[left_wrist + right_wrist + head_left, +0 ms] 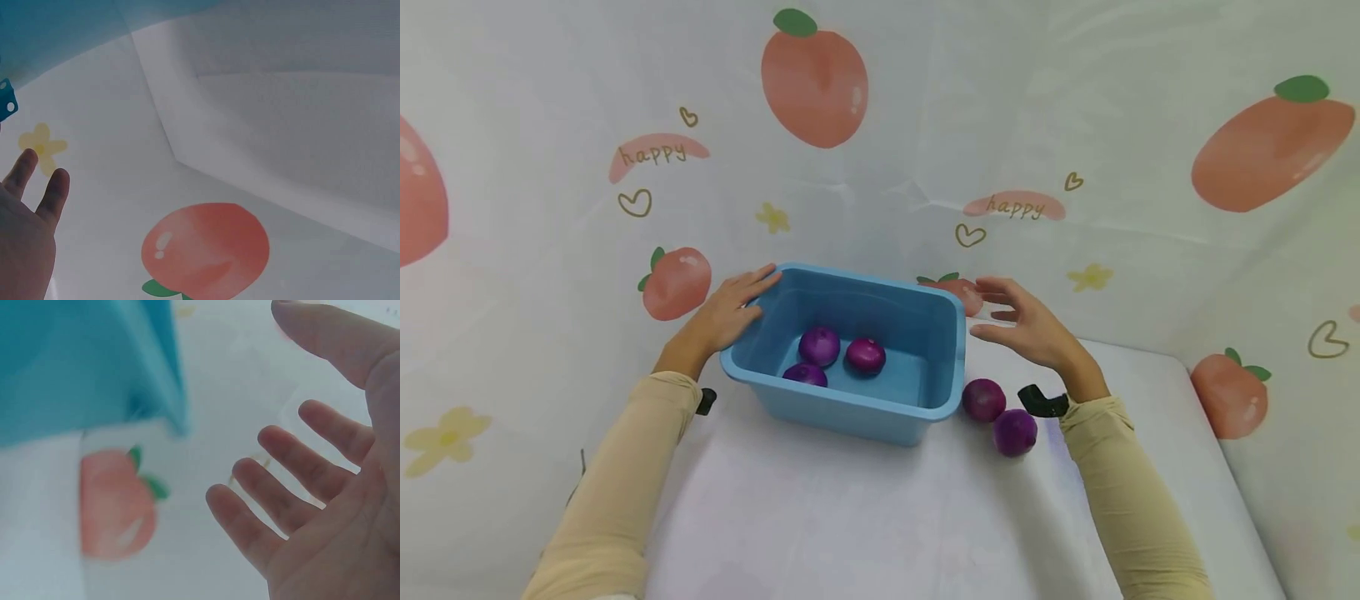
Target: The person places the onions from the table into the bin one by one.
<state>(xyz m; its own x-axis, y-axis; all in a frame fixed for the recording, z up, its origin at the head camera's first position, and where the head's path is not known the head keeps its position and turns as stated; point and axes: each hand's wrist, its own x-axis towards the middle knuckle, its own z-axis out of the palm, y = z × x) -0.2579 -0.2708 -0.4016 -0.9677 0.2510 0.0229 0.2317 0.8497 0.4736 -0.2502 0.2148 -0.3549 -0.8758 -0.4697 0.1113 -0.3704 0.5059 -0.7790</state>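
Observation:
A blue plastic bin (842, 417) stands on the white table, with three red onions inside: one at the back left (819, 346), one in the middle (866, 356) and one partly hidden behind the front rim (806, 374). My left hand (726, 312) is at the bin's left rim, its fingers extended and spread. Just off the right end of the bin, my right hand (1030, 325) hovers with fingers apart and nothing in it; its bare palm (337, 550) shows in the right wrist view. Below it, two more red onions (983, 401) (1015, 432) lie side by side on the table.
A white cloth backdrop (887, 183) printed with peaches, hearts and flowers rises behind the bin and along both sides. The table's right edge (1247, 508) meets the cloth. Dark wrist mounts (1042, 402) show at both cuffs.

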